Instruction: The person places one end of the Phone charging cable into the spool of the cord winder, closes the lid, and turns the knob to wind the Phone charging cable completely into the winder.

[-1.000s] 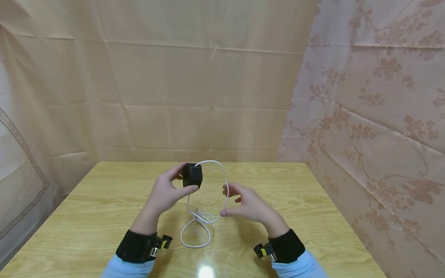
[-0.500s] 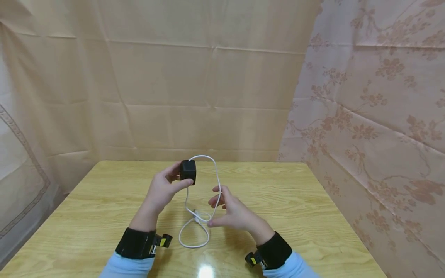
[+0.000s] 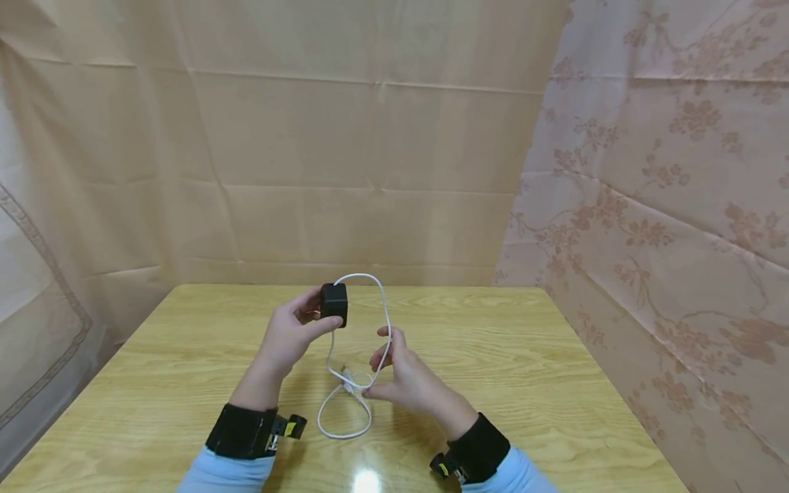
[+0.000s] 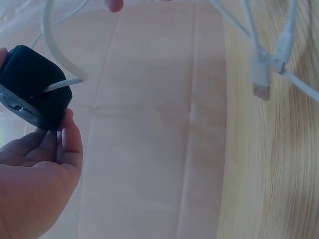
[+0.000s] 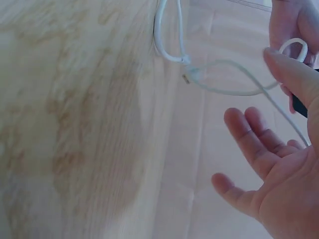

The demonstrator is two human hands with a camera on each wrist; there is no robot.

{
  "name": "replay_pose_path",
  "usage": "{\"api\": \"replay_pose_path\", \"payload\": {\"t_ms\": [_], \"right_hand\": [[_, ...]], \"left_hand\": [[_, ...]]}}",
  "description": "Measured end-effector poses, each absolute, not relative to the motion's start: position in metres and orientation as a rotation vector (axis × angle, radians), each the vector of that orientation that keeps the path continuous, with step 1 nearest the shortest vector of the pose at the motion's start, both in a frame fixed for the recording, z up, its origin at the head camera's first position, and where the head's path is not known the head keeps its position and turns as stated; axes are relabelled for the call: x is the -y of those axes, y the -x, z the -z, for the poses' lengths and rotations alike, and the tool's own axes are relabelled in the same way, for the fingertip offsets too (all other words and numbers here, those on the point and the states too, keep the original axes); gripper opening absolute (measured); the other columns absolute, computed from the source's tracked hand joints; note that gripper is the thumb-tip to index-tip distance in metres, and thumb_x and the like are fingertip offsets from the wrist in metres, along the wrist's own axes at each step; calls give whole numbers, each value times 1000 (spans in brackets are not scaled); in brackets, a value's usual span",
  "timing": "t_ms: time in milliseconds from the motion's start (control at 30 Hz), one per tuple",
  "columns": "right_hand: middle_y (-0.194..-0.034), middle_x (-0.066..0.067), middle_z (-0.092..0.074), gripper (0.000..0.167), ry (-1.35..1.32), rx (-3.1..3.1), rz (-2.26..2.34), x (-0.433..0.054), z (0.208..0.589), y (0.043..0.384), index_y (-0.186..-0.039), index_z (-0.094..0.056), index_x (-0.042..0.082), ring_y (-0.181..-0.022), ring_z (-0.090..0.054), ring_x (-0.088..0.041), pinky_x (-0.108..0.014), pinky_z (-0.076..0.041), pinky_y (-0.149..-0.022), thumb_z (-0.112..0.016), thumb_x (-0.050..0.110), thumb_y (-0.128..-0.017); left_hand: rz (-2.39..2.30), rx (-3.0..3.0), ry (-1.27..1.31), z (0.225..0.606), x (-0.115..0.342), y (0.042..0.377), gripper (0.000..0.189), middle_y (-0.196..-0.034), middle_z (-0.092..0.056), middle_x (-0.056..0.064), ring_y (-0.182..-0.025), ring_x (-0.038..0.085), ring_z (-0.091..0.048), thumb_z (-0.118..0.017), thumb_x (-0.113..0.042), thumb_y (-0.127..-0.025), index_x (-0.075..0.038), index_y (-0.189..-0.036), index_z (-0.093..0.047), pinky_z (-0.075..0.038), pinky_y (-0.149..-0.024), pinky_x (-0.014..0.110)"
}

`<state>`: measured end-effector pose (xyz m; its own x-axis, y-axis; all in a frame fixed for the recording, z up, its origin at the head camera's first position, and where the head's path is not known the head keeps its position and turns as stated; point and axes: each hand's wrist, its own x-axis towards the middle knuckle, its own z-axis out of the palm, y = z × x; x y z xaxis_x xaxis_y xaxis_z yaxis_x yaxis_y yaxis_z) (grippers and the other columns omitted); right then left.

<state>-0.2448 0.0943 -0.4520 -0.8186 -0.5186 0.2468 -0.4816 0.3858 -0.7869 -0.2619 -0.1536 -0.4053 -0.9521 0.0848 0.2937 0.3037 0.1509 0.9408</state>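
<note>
My left hand (image 3: 286, 339) grips a black rounded block (image 3: 334, 303) between thumb and fingers, above the table. From the block hangs a white USB cable (image 3: 389, 316), which arches to the right and drops into a lower loop. In the left wrist view the cable enters one face of the block (image 4: 35, 84), and a USB plug (image 4: 260, 74) dangles among its strands. My right hand (image 3: 409, 376) is beside the cable's right side, fingers spread and thumb apart. A strand of cable passes across the right hand in the right wrist view; whether they touch, I cannot tell.
Beneath both hands lies a light wooden table (image 3: 185, 370). Beige cloth (image 3: 308, 150) hangs behind it, and floral cloth (image 3: 666, 239) at the right. Black straps with small cameras circle both wrists.
My right hand has moved left, closer to the block and the cable's knotted part. The left hand has shifted slightly left and up with the block, then stayed almost still.
</note>
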Motion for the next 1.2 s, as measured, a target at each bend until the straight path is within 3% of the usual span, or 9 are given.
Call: {"api": "replay_pose_path", "payload": {"t_ms": [233,400,700,1000,1200], "right_hand": [[-104,-4,-65,48,973,-2655,1426,-99,444,245,-129,-45,10,-100,-66,-17,-50,-48,-97,-76,13,-93],[-98,2,-66,19,1019,-2777,1489,-104,442,249,-108,-61,9,-97,-64,-14,-52,-50,-93,-74,11,-94],[-93,7,-64,17,887,-2855,1600,-113,440,254,-103,-65,12,-93,-64,-18,-47,-53,-88,-77,17,-92],[-108,3,-74,10,942,-2863,1718,-115,439,255,-99,-64,15,-107,-68,-21,-50,-51,-96,-74,12,-94],[-96,8,-71,10,971,-2878,1716,-117,437,255,-101,-65,14,-100,-70,-18,-50,-52,-89,-73,14,-96]], "left_hand": [[1862,2254,419,406,153,262,68,-124,-68,13,-107,27,-60,-85,-20,-85,-7,-145,-56,-48,-87,30],[1783,2313,443,406,153,262,67,-119,-68,12,-106,26,-59,-86,-20,-84,-6,-143,-58,-47,-88,35],[1576,2421,573,406,150,261,70,-114,-69,10,-102,26,-60,-89,-22,-80,-1,-139,-59,-47,-91,52],[1424,2503,668,405,145,259,67,-112,-69,4,-97,24,-58,-90,-29,-79,-7,-136,-63,-48,-82,40],[1389,2523,641,402,143,256,70,-113,-68,5,-98,27,-57,-89,-30,-79,-7,-138,-61,-48,-80,40]]}}
